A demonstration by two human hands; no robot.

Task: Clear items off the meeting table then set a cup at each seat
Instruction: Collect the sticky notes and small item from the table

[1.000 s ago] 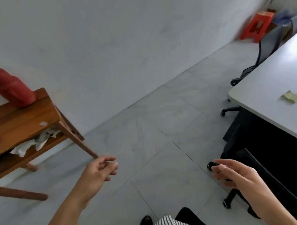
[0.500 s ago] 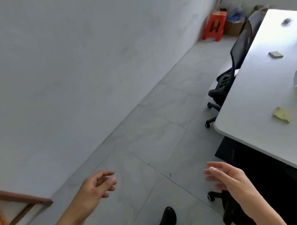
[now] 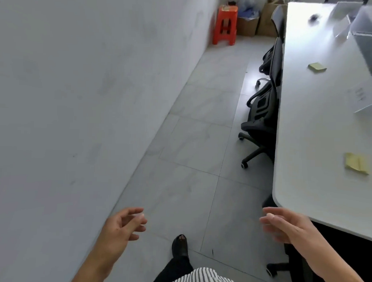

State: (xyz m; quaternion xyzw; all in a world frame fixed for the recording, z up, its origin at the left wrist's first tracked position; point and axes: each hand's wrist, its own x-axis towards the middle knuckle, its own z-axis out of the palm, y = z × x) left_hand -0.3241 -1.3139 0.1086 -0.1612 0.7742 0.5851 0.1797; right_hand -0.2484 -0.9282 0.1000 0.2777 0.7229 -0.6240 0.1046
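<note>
The white meeting table [image 3: 312,128] runs along the right side of the view. On it lie a yellow sticky-note pad [image 3: 356,163] near me, a second yellow pad [image 3: 316,67] farther off, a small dark object [image 3: 313,17] at the far end, and blurred clear stands [image 3: 353,26] at the top right. My left hand [image 3: 123,229] hangs over the floor with fingers loosely apart and nothing in it. My right hand [image 3: 287,226] is just below the table's near corner, open and holding nothing. No cup is in view.
Black office chairs [image 3: 264,114] are pushed against the table's left edge. A grey wall [image 3: 77,95] fills the left. An orange plastic stool [image 3: 225,25] and cardboard boxes [image 3: 248,25] stand at the far end of the tiled aisle [image 3: 190,162]. My foot [image 3: 179,246] is on the floor.
My view has swung right, away from the wooden bench, which has left the frame. The table, its chairs and the far corner now show more fully. Both hands stay open and empty.
</note>
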